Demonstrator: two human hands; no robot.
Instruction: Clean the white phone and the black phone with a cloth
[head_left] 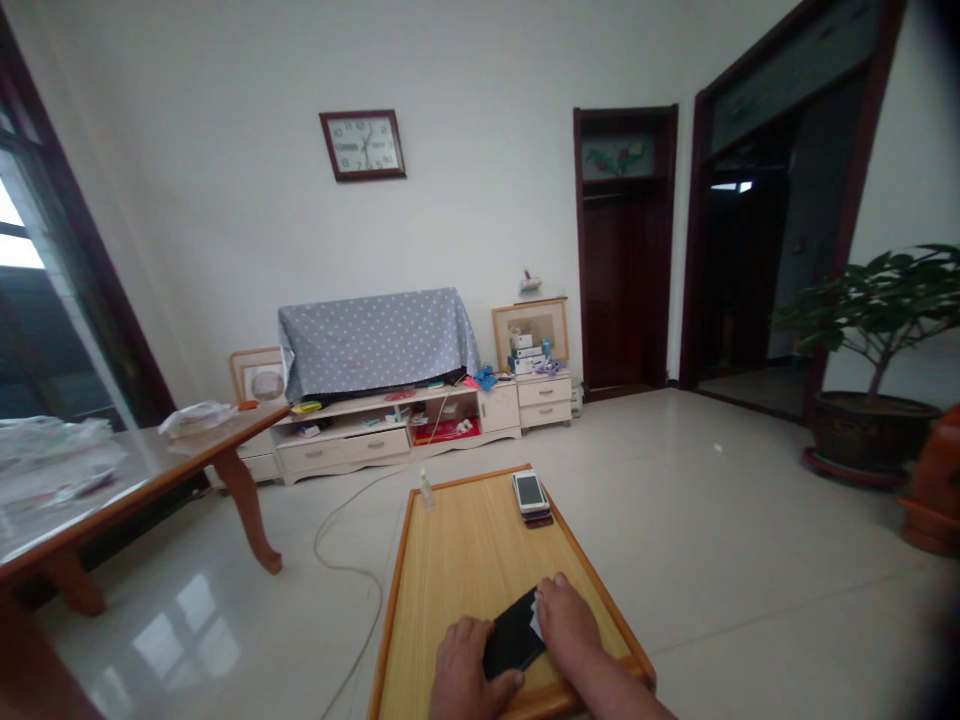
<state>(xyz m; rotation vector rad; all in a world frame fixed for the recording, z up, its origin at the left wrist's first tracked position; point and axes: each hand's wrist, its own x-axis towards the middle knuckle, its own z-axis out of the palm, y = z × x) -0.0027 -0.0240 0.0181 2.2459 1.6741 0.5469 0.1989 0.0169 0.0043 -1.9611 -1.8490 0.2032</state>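
Observation:
A black phone (514, 633) lies on the near end of a small wooden table (465, 560). My left hand (466, 665) curls over its lower left edge, thumb under the near side. My right hand (568, 625) presses on its right side, fingers bent over a small white piece (534, 620) at the phone's upper right. Both hands grip the phone. At the table's far right corner sits a stack of phones (531, 496), a white one on top. A small clear bottle (427, 490) stands at the far left edge.
A glass-topped table (112, 480) with plastic bags stands at the left. A cable (345, 560) runs across the tiled floor. A low cabinet (397, 430) with a covered screen lines the far wall. A potted plant (874, 400) stands at the right, beside doorways.

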